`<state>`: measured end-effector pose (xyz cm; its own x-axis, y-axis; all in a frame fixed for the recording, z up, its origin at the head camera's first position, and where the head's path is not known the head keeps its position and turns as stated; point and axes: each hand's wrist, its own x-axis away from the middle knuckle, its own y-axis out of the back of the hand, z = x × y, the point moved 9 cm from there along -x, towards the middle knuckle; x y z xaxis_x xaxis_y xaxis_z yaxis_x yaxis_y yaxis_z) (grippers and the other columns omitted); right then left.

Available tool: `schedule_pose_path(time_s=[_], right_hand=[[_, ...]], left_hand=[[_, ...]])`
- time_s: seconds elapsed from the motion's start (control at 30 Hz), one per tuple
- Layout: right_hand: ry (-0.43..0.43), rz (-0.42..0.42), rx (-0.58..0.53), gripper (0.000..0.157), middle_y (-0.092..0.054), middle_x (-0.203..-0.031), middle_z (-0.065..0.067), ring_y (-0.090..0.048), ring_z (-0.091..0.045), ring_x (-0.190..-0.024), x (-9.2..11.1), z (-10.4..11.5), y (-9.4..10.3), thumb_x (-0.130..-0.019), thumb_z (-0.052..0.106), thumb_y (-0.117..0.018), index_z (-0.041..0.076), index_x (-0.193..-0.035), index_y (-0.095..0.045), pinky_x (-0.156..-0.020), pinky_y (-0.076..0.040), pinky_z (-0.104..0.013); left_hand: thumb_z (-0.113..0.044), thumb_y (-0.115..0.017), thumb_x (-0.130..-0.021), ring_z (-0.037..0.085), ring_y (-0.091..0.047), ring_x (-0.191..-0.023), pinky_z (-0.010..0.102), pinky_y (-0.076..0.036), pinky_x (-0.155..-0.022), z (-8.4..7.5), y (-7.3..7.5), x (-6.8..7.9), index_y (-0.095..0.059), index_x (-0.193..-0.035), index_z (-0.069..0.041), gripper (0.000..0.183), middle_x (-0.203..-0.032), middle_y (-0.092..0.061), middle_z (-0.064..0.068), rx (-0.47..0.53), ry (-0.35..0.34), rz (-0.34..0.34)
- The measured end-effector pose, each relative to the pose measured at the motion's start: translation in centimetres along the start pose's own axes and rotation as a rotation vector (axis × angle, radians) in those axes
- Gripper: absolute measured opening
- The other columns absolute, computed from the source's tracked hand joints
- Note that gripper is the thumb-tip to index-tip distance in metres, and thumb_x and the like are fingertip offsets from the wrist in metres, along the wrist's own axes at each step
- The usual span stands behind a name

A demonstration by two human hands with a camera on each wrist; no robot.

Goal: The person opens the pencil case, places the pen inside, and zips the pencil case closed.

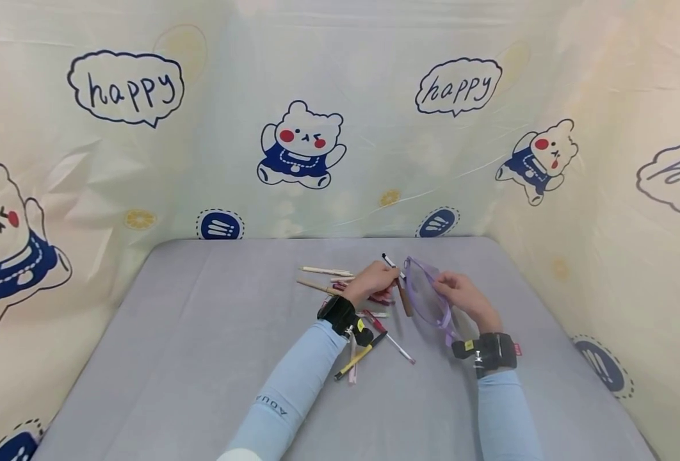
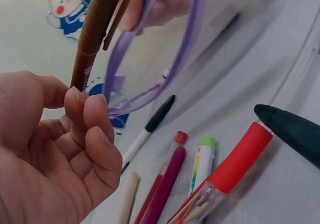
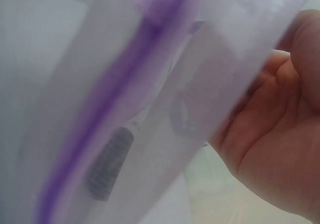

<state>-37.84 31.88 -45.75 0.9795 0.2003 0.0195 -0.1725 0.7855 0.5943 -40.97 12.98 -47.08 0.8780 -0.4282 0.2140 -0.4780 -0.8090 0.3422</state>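
Note:
My left hand (image 1: 372,280) pinches a brown pen (image 2: 95,31) by one end between thumb and fingertips; its other end, with the clip, points up in the left wrist view. To the right, my right hand (image 1: 465,296) holds the side of a see-through pouch with purple edging (image 3: 100,108). The pouch's mouth gapes toward the brown pen. Inside the clear wall a dark, ribbed shape (image 3: 111,164) shows, too blurred to name. The right fingertips are partly hidden behind the pouch.
Under and around the left forearm lie several loose pens: a yellow pen with black ends (image 1: 363,355), a red-grip pen (image 2: 242,156), a green-ended white one (image 2: 202,164) and a black-capped white one (image 2: 150,129). A grey cloth (image 1: 202,358) covers the table; a printed curtain (image 1: 374,77) surrounds it.

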Motion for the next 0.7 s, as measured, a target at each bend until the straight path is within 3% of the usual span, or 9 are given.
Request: schedule_pose_path(time_s=[0.17, 0.43, 0.7], right_hand=[[-0.003, 0.003, 0.018, 0.027, -0.058, -0.078, -0.002, -0.054, -0.011, -0.064, 0.1, -0.2, -0.1, -0.099, 0.019, -0.055, -0.007, -0.107, -0.06, -0.06, -0.048, -0.028], [0.01, -0.005, 0.003, 0.025, -0.062, -0.084, -0.015, -0.054, -0.009, -0.064, 0.3, 0.1, 0.1, -0.099, 0.014, -0.054, -0.009, -0.106, -0.058, -0.059, -0.048, -0.026], [0.028, 0.016, 0.0, 0.016, -0.06, -0.084, -0.02, -0.055, -0.012, -0.065, 1.8, 3.8, 0.0, -0.099, 0.006, -0.052, -0.008, -0.102, -0.059, -0.059, -0.048, -0.027]], left_hand=[[-0.032, -0.048, -0.1, 0.013, -0.044, -0.047, 0.025, -0.036, -0.046, 0.1, -1.0, -0.7, -0.057, -0.076, 0.004, 0.045, -0.054, -0.046, -0.001, -0.005, 0.026, 0.017], [-0.026, -0.05, -0.098, 0.012, -0.042, -0.046, 0.027, -0.037, -0.045, 0.3, -2.1, -1.4, -0.055, -0.071, 0.0, 0.039, -0.053, -0.046, -0.002, 0.133, 0.047, 0.05], [-0.028, -0.05, -0.099, 0.013, -0.042, -0.047, 0.027, -0.036, -0.046, 0.4, -2.3, -1.6, -0.054, -0.063, -0.009, 0.041, -0.054, -0.047, -0.001, 0.1, 0.073, -0.015]])
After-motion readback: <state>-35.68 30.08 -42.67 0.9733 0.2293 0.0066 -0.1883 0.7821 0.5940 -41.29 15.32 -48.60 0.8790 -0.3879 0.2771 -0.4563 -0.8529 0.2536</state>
